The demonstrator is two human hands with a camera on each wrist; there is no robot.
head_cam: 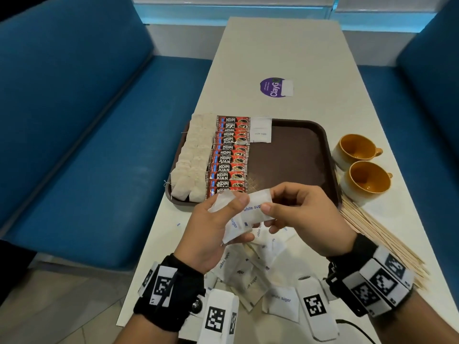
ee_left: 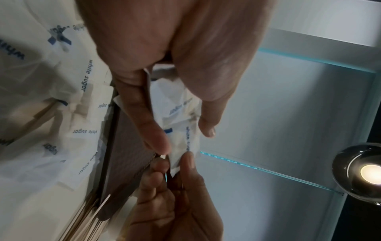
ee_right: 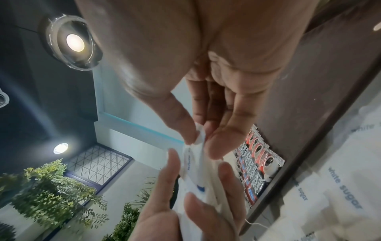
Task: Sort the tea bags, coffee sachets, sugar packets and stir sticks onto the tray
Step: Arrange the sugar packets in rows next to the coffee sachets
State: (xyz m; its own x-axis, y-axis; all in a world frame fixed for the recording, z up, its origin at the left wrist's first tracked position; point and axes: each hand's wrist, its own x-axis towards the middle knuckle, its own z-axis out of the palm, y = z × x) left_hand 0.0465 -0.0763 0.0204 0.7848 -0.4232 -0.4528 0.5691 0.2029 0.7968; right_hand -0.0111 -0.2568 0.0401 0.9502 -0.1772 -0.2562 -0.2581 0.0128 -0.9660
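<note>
My left hand (head_cam: 242, 218) grips a small stack of white sugar packets (head_cam: 238, 224) above the table, just in front of the brown tray (head_cam: 298, 157). My right hand (head_cam: 269, 214) pinches the top packet (head_cam: 255, 206) of that stack. In the left wrist view the left hand (ee_left: 183, 138) holds the held packets (ee_left: 181, 114) between thumb and fingers. In the right wrist view the right hand (ee_right: 203, 141) nips their edge (ee_right: 198, 171). On the tray lie tea bags (head_cam: 191, 160), red coffee sachets (head_cam: 229, 157) and sugar packets (head_cam: 260, 130). Loose sugar packets (head_cam: 253, 269) lie under my hands, and stir sticks (head_cam: 380, 239) lie to the right.
Two yellow-lined cups (head_cam: 355, 150) (head_cam: 367, 180) stand right of the tray, close to the stir sticks. A purple sticker (head_cam: 273, 87) lies on the far table. Blue bench seats (head_cam: 99, 145) flank the table. The tray's right half shows bare brown surface.
</note>
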